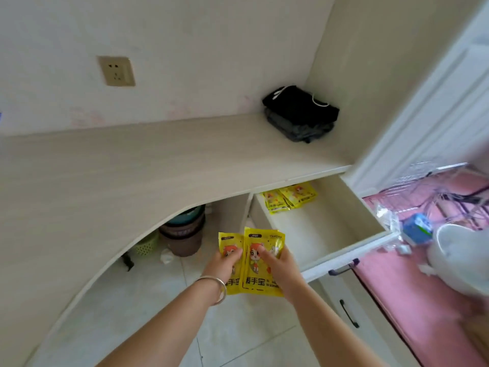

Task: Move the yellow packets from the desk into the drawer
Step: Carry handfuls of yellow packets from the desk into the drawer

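Over the tiled floor, in front of the curved edge of the desk, we hold the lot in transit: a small fan of yellow packets, printed faces up toward the camera, long axes running roughly upright in the view, top edges pointing away from us. Item one, leftmost: our left hand, a bangle on its wrist, thumb curled over the face of the left-hand packet and fingers behind it, a pinch and not an open palm. Item two: our right hand, thumb pressed on the cartoon print of the front packet, fingers wrapped round its right edge; both hands therefore have hold of the same bundle, and how many packets lie in it we cannot tell beyond two showing faces. Item three, further right and beyond the hands: the drawer, pulled well out under the desk's right end, its pale floor largely bare at the near end. Item four: the stored packets, a loose yellow pile at the drawer's far left corner, partly under the desktop lip. Governing relation, as we judge it: the drawer opening lies up and to the right of the grip, and the right hand is the nearer of the two, so the bundle wants carrying rightward and forward over the drawer's left wall. No yellow packet shows on the desktop; a dark folded bundle sits at its far right corner.
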